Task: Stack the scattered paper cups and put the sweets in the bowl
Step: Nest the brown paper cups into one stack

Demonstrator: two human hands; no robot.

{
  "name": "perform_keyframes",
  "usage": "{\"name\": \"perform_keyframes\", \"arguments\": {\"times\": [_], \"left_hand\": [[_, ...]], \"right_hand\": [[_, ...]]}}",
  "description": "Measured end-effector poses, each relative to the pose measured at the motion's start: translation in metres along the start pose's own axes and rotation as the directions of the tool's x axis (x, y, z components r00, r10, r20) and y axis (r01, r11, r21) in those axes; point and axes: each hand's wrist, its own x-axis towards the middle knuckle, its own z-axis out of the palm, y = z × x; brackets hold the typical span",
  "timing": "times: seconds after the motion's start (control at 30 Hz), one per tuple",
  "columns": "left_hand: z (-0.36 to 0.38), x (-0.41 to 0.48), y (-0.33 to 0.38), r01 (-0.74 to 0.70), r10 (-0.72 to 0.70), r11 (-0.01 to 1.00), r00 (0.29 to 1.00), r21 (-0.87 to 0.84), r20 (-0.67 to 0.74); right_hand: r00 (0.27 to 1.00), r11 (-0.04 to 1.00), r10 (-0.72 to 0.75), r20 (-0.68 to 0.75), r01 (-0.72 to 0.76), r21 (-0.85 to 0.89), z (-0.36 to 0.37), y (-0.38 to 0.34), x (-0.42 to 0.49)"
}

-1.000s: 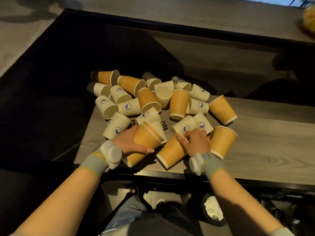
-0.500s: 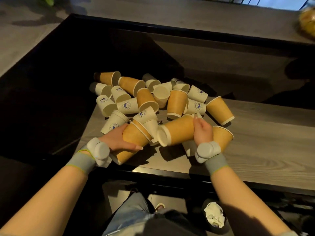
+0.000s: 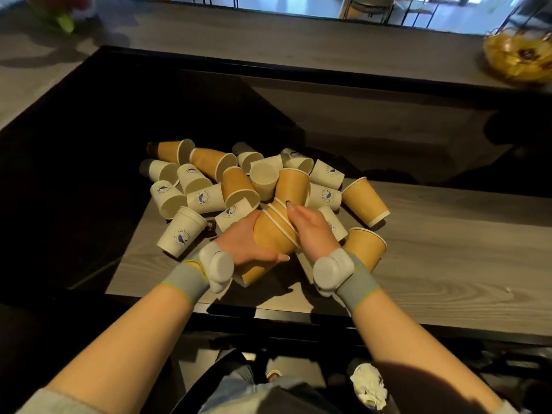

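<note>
while both hands close on it, nested stack (image 3: 276,231): orange cups pushed together, tilted, low centre of frame, just above the table's near edge.
left hand (image 3: 243,245): wrapped under and around the stack's lower end, thumb across its front.
right hand (image 3: 312,227): fingers curled over the stack's upper rims, gripping.
loose cups (image 3: 206,179): white and orange, mostly on their sides, heaped at centre frame, touching one another.
upright orange cup (image 3: 366,248): just right of the right wrist.
table (image 3: 448,264): bare wood across the right half; dark edge runs along the bottom.
bowl (image 3: 519,56): upper right corner, on the far counter, well apart from the heap; holds yellow pieces, too blurred to tell.
</note>
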Motion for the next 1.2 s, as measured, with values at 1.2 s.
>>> {"name": "perform_keyframes", "arguments": {"times": [1.2], "left_hand": [[0.067,-0.011,-0.04,-0.162,0.048,0.932,0.942,-0.324,-0.333]], "right_hand": [[0.849,0.831,0.181,-0.497,-0.402,-0.383,-0.108,0.109,0.0]]}}
